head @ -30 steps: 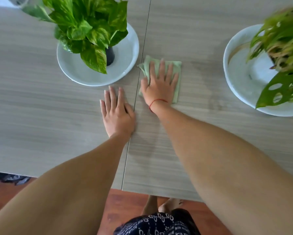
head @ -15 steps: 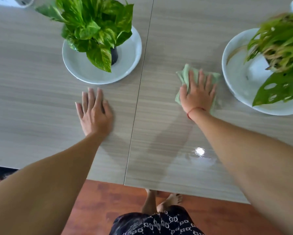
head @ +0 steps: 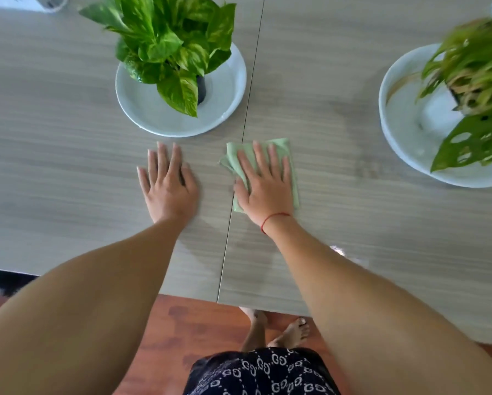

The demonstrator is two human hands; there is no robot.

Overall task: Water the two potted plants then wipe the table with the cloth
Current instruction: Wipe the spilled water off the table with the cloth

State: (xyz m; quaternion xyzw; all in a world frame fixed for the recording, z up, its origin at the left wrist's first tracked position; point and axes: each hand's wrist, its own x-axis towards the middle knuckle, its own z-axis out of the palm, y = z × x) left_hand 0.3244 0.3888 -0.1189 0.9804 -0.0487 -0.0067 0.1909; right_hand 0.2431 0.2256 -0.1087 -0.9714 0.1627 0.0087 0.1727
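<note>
Nearest to me are my bare feet [head: 289,333] on the reddish wood floor [head: 182,323], just past the hem of my dark patterned clothing [head: 262,372]. Above them runs the near edge of the grey wood-grain counter [head: 54,195], split by a thin seam [head: 233,201] that runs away from me. My left hand [head: 169,183] lies flat on the counter to the left of that seam, palm down, fingers straight and slightly spread, holding nothing. My right hand [head: 264,183] rests flat on the folded pale green cloth [head: 292,178], fingers spread across it and pressing it onto the counter rather than gripping it; a thin red string [head: 273,219] circles that wrist. The cloth lies just right of the seam, its left edge reaching it. The counter to the right of the cloth shows a faint damp sheen. Farther out, left of the seam, a leafy green plant [head: 168,44] in a small dark pot [head: 201,89] stands on a white plate [head: 225,109]. Well off to the right, a second plant [head: 472,81] with holed leaves sits in another white plate [head: 396,132], blurred.
</note>
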